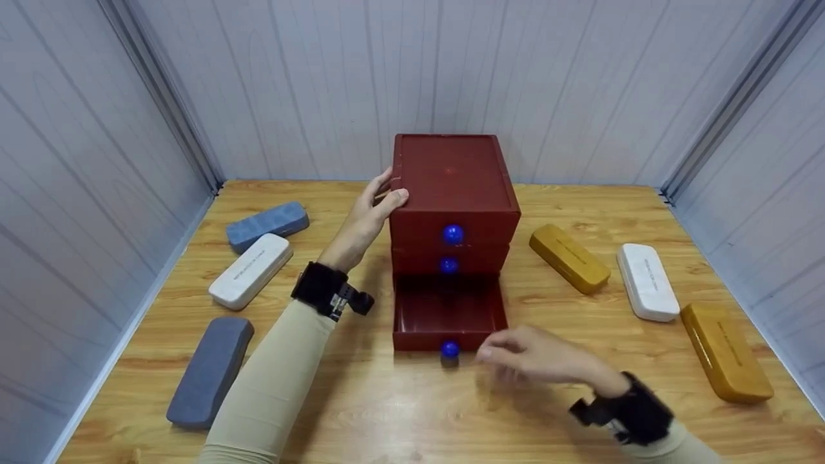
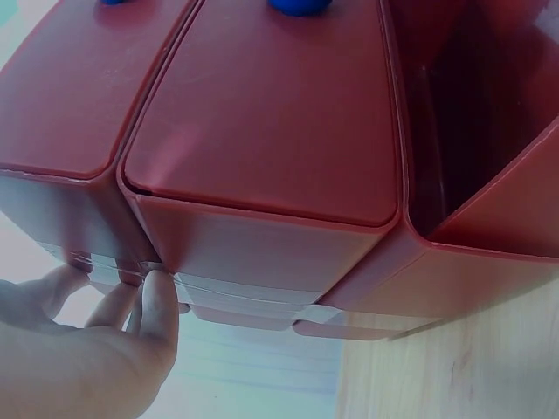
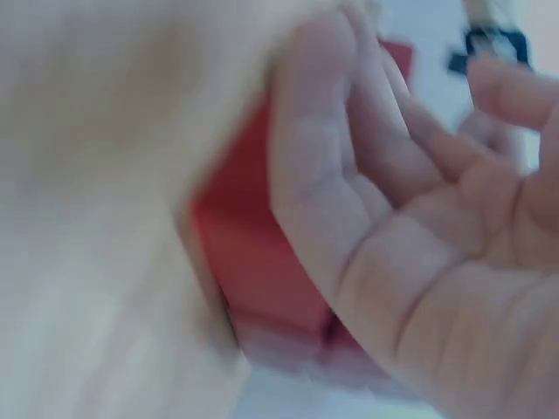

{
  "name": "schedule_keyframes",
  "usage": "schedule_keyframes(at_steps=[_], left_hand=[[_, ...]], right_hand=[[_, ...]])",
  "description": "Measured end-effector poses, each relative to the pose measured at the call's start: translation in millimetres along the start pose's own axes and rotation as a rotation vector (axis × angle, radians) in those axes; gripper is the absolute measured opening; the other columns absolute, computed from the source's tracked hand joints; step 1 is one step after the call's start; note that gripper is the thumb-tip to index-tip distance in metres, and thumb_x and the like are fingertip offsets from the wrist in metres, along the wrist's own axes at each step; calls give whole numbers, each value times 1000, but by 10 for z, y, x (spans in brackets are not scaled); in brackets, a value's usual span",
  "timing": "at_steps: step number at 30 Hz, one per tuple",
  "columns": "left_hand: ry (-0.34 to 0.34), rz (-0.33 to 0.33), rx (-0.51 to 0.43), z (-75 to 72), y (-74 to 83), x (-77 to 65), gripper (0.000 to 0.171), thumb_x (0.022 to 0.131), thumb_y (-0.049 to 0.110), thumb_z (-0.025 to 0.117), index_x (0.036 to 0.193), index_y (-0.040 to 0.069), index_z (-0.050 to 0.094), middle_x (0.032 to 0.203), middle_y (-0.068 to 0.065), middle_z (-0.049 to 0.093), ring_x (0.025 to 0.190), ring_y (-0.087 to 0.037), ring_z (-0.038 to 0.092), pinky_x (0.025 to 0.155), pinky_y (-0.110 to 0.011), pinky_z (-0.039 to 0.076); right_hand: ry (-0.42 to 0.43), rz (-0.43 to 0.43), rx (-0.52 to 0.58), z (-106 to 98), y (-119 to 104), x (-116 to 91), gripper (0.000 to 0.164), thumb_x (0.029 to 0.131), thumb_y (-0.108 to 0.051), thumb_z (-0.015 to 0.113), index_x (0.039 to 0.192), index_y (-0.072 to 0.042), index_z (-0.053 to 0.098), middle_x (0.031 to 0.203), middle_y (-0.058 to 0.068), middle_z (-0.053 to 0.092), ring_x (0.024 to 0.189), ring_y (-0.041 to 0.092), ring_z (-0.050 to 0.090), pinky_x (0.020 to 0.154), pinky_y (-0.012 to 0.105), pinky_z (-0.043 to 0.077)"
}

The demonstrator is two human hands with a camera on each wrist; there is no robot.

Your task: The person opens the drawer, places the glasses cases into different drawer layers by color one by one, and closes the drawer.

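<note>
A dark red unit of three stacked drawers [image 1: 451,171] with blue knobs stands in mid-table. Its bottom drawer [image 1: 412,341] is pulled out, and the two above are closed. My left hand [image 1: 361,225] rests on the unit's upper left side, thumb at the top edge; in the left wrist view its fingertips touch the side wall near a strip of clear tape [image 2: 240,292]. Just right of the lowest blue knob [image 1: 450,349], apart from it, my right hand [image 1: 538,354] hovers with loosely bent fingers and holds nothing. The right wrist view is blurred.
Left of the unit lie a blue case [image 1: 267,225], a white case [image 1: 251,270] and a grey-blue case [image 1: 209,374]. To the right are two mustard cases [image 1: 570,259] [image 1: 727,351] and a white case [image 1: 648,282]. Pale panels [image 1: 335,84] enclose the table.
</note>
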State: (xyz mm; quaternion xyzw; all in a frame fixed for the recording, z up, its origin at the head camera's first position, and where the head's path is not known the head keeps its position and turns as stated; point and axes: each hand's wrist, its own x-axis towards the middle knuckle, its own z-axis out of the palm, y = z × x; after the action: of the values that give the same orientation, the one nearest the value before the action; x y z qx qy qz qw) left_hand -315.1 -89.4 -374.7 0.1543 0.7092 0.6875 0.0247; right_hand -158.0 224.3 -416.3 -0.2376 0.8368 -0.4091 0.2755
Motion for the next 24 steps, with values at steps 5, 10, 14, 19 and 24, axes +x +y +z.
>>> schedule_keyframes(at_steps=[5, 10, 14, 19, 24], left_hand=[[3, 1, -8, -9, -1, 7, 76, 106, 34, 62, 170, 14, 26, 165, -11, 39, 151, -25, 37, 126, -43, 31], [-1, 1, -10, -10, -3, 13, 77, 106, 33, 62, 170, 13, 25, 165, -12, 39, 151, -26, 36, 126, -43, 31], [-1, -3, -12, -8, -4, 11, 77, 106, 33, 62, 170, 14, 25, 165, -13, 37, 151, -26, 36, 126, -42, 31], [3, -6, -15, -3, -2, 8, 77, 105, 33, 62, 170, 14, 26, 166, -13, 36, 151, -26, 36, 126, -42, 31], [6, -3, -5, 9, 10, 7, 75, 106, 33, 61, 170, 14, 27, 167, -13, 35, 151, -26, 36, 125, -42, 32]], right_hand=[[52, -51, -36, -529, 6, -199, 31, 112, -28, 56, 125, -5, 72, 103, 10, 77, 93, 27, 73, 80, 40, 65], [276, -47, -186, -957, 86, -307, 31, 112, -28, 55, 130, -7, 70, 107, 7, 75, 93, 20, 71, 80, 34, 62], [458, 8, -308, -1189, 215, -294, 37, 111, -32, 58, 139, -9, 66, 120, 11, 73, 107, 29, 69, 89, 45, 59], [574, 24, -379, -1366, 434, -172, 52, 109, -28, 62, 153, -2, 51, 145, 26, 57, 128, 48, 56, 104, 67, 47], [628, 78, -451, -1438, 657, -44, 71, 105, -30, 68, 162, -4, 37, 159, 31, 36, 139, 56, 41, 109, 77, 37]])
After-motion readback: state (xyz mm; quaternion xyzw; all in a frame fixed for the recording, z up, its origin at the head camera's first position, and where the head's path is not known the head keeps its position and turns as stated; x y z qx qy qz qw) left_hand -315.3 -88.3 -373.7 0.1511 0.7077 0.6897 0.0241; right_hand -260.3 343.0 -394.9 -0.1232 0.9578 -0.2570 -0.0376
